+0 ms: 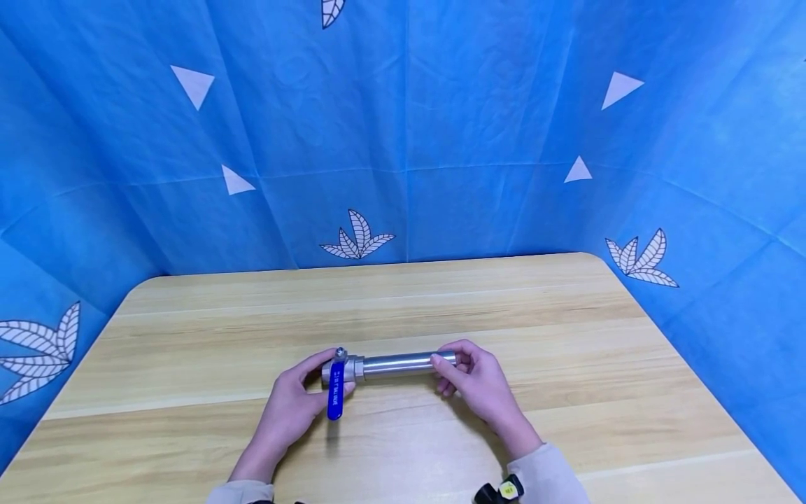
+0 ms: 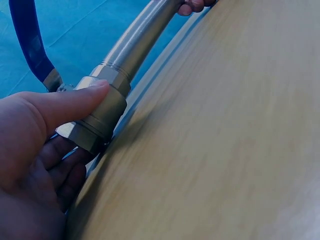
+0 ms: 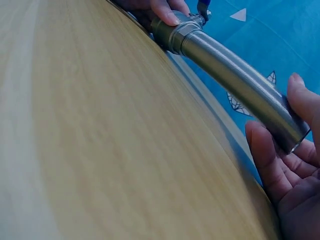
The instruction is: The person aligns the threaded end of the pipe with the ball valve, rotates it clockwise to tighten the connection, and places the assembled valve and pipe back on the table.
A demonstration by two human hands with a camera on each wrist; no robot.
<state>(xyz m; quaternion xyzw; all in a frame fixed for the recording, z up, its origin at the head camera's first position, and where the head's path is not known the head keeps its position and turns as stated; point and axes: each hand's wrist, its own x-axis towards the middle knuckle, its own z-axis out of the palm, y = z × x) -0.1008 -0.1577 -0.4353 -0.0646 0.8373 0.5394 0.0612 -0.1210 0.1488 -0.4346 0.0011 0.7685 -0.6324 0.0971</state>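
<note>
A metal ball valve [image 1: 350,369] with a blue lever handle [image 1: 336,392] lies sideways in front of me, joined to a straight steel pipe [image 1: 403,362] that extends to the right. My left hand [image 1: 292,402] grips the valve body, its thumb across the near side in the left wrist view and the fingers partly hidden behind. At the pipe's free end, my right hand [image 1: 481,385] holds the tube between thumb and fingers. The lever points toward me in the head view. In the right wrist view, the pipe [image 3: 245,82] runs up to the valve.
The wooden table [image 1: 390,301] has rounded far corners. Blue cloth [image 1: 478,126] printed with white triangles and leaves hangs behind it and along both sides. A black wrist device [image 1: 500,490] shows by the right sleeve.
</note>
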